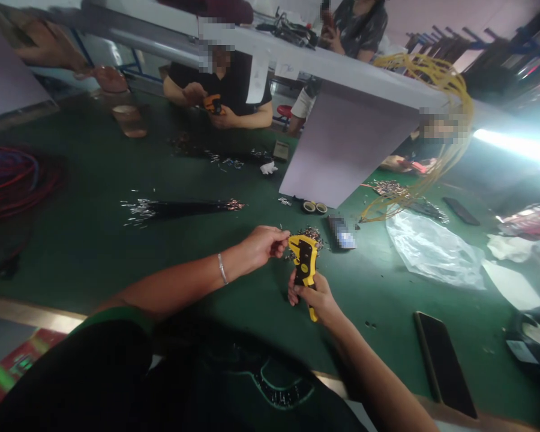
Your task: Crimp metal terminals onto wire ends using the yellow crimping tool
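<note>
My right hand (317, 295) is wrapped round the grip of a yellow and black wire stripper (304, 261), its jaw end pointing away from me. Beside the jaws, my left hand (266, 245) is closed in a pinch; whatever its fingertips hold is too small to make out. Just behind the tool lies a pile of small metal terminals (312, 233), partly hidden by it. To the left, a bundle of black wires (186, 208) stretches across the green table, with silvery ends on one side and coppery ends on the other.
A phone (445, 363) lies at the near right. Beyond it are a clear plastic bag (432, 249) and yellow cables (459, 102) hanging from the shelf. Tape rolls (315, 207) sit by a white panel (342, 144). Opposite, a person holds an orange tool (213, 104). Red wire coils (9, 180) lie left.
</note>
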